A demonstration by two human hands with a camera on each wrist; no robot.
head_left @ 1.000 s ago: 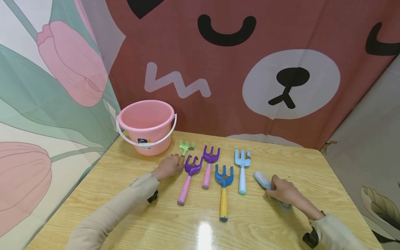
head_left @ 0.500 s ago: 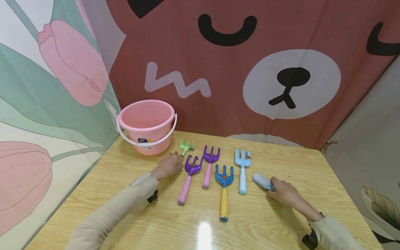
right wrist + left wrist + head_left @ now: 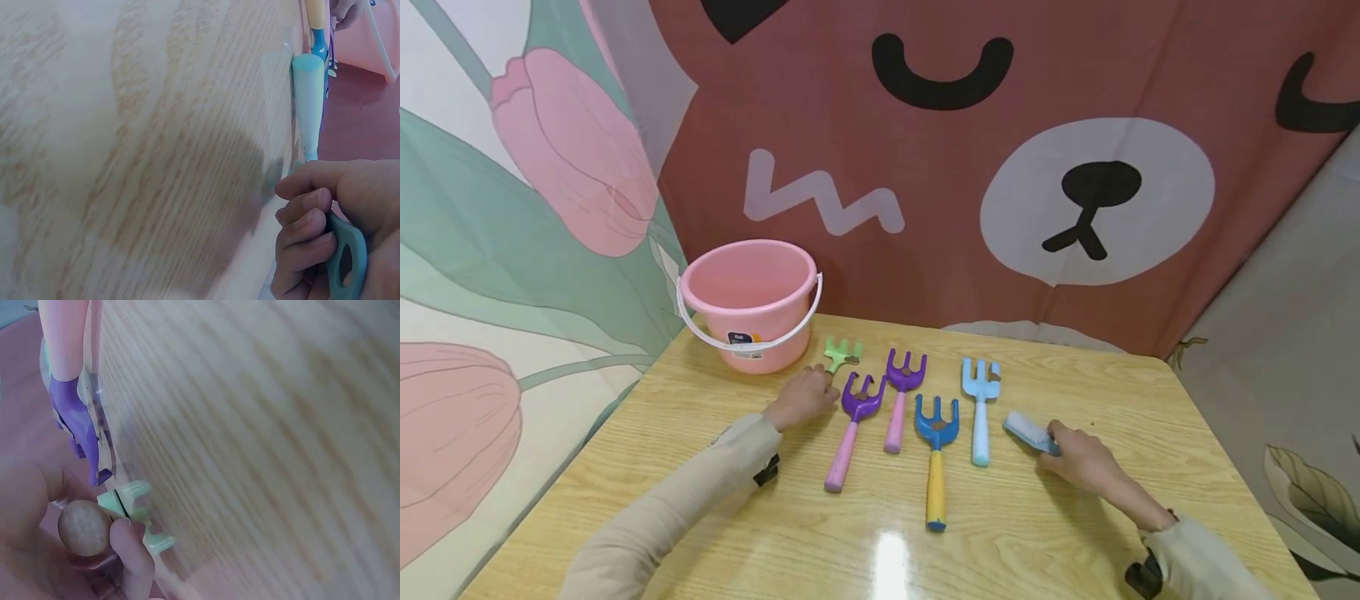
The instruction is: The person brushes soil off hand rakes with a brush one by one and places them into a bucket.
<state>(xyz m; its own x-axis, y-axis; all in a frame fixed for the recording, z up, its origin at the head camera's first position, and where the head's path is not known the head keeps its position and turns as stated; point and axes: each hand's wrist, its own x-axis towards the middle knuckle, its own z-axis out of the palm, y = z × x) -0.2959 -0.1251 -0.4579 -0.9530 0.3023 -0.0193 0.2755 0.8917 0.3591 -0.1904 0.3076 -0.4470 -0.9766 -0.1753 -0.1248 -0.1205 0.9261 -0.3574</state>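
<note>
— Head view?
— Left hand (image 3: 801, 398) grips the green fork (image 3: 837, 359) near the pink bucket (image 3: 766, 322); right hand (image 3: 1081, 457), the blue brush (image 3: 1030, 432) beside the light-blue fork (image 3: 981, 421).
— Left wrist?
— Fingers (image 3: 132, 555) close round the green fork's wooden handle (image 3: 84, 528).
— Right wrist?
— Fingers (image 3: 305, 230) curl round the brush's looped handle (image 3: 357, 253).

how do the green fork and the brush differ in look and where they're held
The green fork ends in separate prongs; the brush has a block of pale bristles.
The fork has a wood-coloured handle with a rounded end; the brush has a bluish loop handle.
The fork is in the left hand, near the pink bucket; the brush is in the right hand, farther from it.
Both are gripped by their handles.
</note>
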